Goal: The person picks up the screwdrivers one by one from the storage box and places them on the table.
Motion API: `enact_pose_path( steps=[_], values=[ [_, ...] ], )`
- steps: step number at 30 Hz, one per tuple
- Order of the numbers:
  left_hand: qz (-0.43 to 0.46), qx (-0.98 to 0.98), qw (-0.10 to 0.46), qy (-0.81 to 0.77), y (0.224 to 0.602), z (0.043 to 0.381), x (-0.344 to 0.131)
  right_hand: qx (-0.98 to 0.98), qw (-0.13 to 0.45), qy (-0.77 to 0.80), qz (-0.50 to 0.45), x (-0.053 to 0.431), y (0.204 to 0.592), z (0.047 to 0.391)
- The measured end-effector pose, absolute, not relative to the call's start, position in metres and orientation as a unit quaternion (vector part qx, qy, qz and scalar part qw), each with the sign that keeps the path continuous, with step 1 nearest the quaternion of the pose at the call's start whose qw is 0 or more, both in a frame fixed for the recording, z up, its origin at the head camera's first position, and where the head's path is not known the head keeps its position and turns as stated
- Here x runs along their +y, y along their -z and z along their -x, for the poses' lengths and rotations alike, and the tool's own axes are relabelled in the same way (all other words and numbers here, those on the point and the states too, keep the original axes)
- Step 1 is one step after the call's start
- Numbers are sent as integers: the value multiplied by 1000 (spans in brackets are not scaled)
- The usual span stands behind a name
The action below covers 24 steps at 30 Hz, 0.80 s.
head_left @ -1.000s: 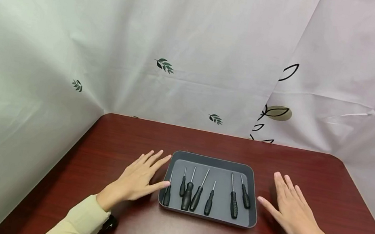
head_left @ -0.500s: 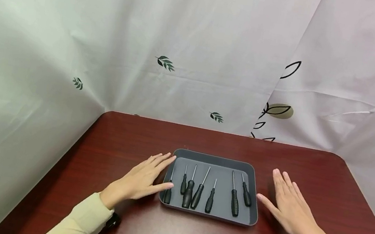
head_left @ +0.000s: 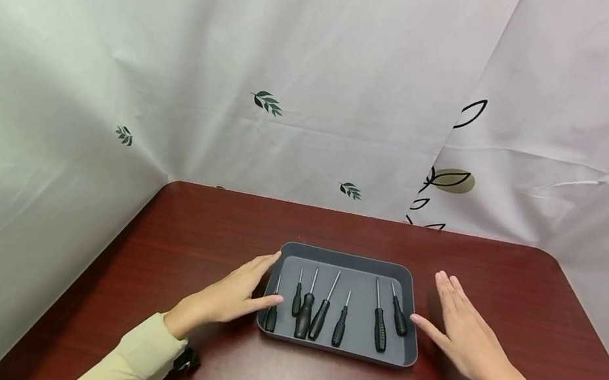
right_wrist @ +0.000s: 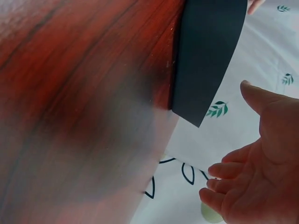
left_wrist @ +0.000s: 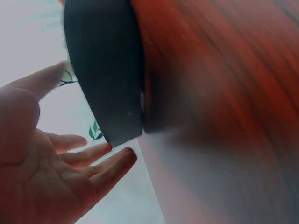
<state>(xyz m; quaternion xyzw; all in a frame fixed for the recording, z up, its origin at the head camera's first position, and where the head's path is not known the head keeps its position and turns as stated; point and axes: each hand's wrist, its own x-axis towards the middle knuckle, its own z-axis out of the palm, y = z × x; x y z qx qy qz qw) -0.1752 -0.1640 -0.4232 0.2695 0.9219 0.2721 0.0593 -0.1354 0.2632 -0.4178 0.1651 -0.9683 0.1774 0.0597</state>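
Observation:
A dark grey rectangular tray [head_left: 365,279] lies on the table, holding several black-handled screwdrivers [head_left: 380,331]. At its left side is my left hand [head_left: 228,291], fingers extended along the left wall and thumb reaching over the rim above the leftmost screwdriver [head_left: 271,320], partly covering it. My right hand [head_left: 471,346] is beside the right wall with straight fingers, its thumb tip near the rim; whether it touches is unclear. The left wrist view has the tray's outer wall [left_wrist: 105,70] close to my fingers. In the right wrist view, a gap separates the tray wall [right_wrist: 210,60] from my right hand [right_wrist: 266,168].
The reddish-brown wooden table [head_left: 204,220] extends around the tray on all sides. Behind it and along both sides hangs a pale patterned cloth [head_left: 321,86]. Dark wrist devices [head_left: 186,360] sit at both cuffs.
My left hand has shifted slightly right toward the tray, its fingers drawn together. My right hand has moved a little left, nearer the right wall. Tray and screwdrivers have stayed put.

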Motion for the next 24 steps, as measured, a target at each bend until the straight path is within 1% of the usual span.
enact_pose_path(
  steps=[6,10,14,20,24],
  values=[
    [-257,914,66,-306,419,177,-158,-968,53,-191,-156,260,414,136],
    [-237,914,68,-323,417,176,-155,-966,61,-203,-151,257,412,135],
    [-224,909,73,-343,417,178,-153,-960,92,-213,-159,254,411,135],
    [-205,909,73,-355,418,180,-152,-947,160,-215,-179,247,410,139],
    [-203,909,75,-357,418,182,-151,-938,191,-217,-191,243,409,142]
  ],
)
